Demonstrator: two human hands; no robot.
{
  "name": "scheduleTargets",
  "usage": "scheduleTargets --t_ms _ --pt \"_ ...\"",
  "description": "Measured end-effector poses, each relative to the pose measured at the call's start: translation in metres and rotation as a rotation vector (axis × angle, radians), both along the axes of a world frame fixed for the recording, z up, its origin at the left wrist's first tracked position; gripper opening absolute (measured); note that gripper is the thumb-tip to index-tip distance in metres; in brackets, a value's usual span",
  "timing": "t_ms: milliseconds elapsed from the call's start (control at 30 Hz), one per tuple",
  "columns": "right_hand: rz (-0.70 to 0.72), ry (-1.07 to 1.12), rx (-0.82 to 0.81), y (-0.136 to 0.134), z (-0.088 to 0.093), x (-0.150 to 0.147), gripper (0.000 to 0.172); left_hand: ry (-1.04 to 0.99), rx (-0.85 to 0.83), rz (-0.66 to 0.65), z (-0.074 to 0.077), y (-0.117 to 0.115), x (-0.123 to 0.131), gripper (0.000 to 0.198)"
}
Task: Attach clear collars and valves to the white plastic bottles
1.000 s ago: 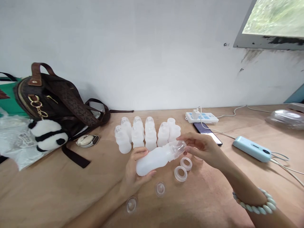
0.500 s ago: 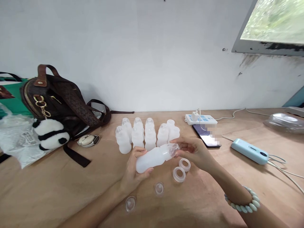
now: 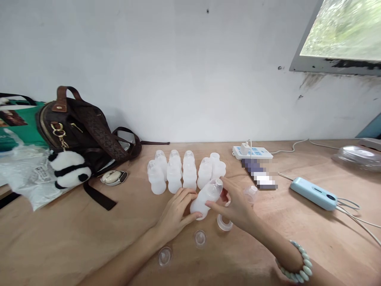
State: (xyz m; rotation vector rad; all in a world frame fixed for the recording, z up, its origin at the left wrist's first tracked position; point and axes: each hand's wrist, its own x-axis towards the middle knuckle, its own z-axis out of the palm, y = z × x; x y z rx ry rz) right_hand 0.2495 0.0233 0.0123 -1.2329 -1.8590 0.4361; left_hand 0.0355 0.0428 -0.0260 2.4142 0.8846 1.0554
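A frosted white baby bottle (image 3: 202,201) with a clear top leans to the right over the table, low near its surface. My left hand (image 3: 176,210) is closed about its lower end, fingers behind and thumb in front. My right hand (image 3: 235,202) grips its upper side. Beside my right hand lies a white screw ring (image 3: 224,223); a second ring is mostly hidden by that hand. Two clear round pieces, probably nipples, lie nearer me: one piece (image 3: 200,238) and another piece (image 3: 164,256). A clear cap (image 3: 251,194) stands behind my right hand.
Behind the held bottle stand several similar bottles (image 3: 174,176) in rows. A backpack (image 3: 80,127) with a panda plush (image 3: 70,169) and a computer mouse (image 3: 112,177) are at left. At right are a phone (image 3: 257,172), power strip (image 3: 262,153), blue device (image 3: 313,193) and cables.
The bottle has gone from lying nearly level to a steeper tilt, its base moving right. My right hand has shifted from its clear tip to its side. The clear cap is now visible.
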Motion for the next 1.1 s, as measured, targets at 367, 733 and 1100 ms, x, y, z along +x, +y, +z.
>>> scheduleTargets --t_ms 367,733,1100 --pt "-0.149 -0.093 -0.060 0.018 -0.017 0.009 0.029 -0.346 -0.641 -0.189 -0.009 0.024 -0.002 0.051" --pt "-0.193 0.188 -0.124 0.028 -0.028 0.000 0.045 -0.417 -0.796 -0.227 -0.009 0.032 -0.006 0.042" --pt "-0.090 0.254 -0.152 0.030 -0.033 -0.005 0.023 -0.419 -1.075 -0.563 -0.010 0.051 -0.002 0.046"
